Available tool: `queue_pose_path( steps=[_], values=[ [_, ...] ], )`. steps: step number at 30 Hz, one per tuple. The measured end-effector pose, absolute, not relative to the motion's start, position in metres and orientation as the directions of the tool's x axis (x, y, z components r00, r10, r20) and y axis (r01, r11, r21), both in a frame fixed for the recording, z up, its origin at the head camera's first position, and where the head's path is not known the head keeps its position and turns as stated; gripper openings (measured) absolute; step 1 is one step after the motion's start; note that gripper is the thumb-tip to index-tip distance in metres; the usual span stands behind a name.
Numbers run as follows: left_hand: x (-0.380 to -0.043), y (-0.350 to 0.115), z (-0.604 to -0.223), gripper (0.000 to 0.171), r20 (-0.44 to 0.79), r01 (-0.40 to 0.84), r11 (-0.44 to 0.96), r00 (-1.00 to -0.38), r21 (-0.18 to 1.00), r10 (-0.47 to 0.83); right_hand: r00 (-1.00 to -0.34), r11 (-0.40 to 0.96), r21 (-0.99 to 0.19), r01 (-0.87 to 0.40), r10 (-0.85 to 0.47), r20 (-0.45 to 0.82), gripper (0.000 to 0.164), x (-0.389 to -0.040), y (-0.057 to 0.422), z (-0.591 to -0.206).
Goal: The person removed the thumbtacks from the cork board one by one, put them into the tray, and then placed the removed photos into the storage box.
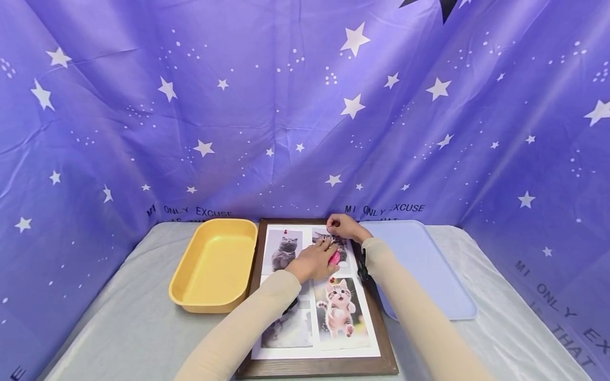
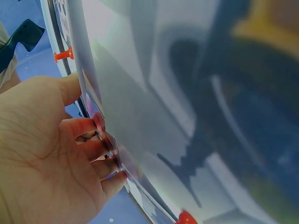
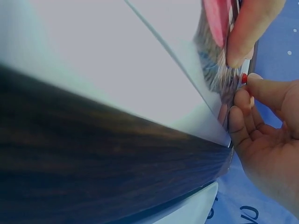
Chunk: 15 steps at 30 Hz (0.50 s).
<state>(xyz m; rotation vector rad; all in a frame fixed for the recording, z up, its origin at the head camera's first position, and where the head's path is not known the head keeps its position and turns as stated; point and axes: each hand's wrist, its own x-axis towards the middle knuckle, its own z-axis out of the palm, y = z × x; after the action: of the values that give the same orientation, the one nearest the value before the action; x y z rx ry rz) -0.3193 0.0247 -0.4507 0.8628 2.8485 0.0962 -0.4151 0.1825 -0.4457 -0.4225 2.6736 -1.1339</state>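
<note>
A white board (image 1: 351, 355) in a dark wooden frame lies on the table, with several cat photos on it. My left hand (image 1: 314, 261) rests on the upper right photo (image 1: 344, 254), fingers spread and fairly straight, covering part of it. In the right wrist view, my right hand (image 3: 271, 116) pinches a red push pin (image 3: 244, 78) between thumb and finger at that photo's top edge. The pin's tip is hidden. Below lies a striped kitten photo (image 1: 339, 312) with its own red pin (image 1: 332, 280). A grey cat photo (image 1: 284, 253) is pinned at upper left.
A yellow tray (image 1: 214, 264) stands left of the frame. To its right is a light blue tray (image 1: 429, 270), partly behind my right forearm. Another photo (image 1: 290, 333) lies at the board's lower left. A purple starred curtain (image 1: 276, 132) surrounds the grey-covered table (image 1: 119, 296).
</note>
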Motion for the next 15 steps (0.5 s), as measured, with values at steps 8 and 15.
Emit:
queue_pose_path(
  steps=[8, 15],
  values=[
    [-0.3176, 0.026, -0.4486, 0.069, -0.128, 0.548, 0.832, -0.822, 0.092, 0.555, -0.935, 0.653, -0.731, -0.196, -0.349, -0.061, 0.007, -0.4124, 0.1819, -0.4444],
    [-0.3203, 0.0276, -0.4502, 0.069, -0.124, 0.553, 0.832, -0.823, 0.054, 0.555, -0.937, 0.66, -0.723, -0.205, -0.347, -0.051, 0.005, -0.4111, 0.1807, -0.4438]
  ],
)
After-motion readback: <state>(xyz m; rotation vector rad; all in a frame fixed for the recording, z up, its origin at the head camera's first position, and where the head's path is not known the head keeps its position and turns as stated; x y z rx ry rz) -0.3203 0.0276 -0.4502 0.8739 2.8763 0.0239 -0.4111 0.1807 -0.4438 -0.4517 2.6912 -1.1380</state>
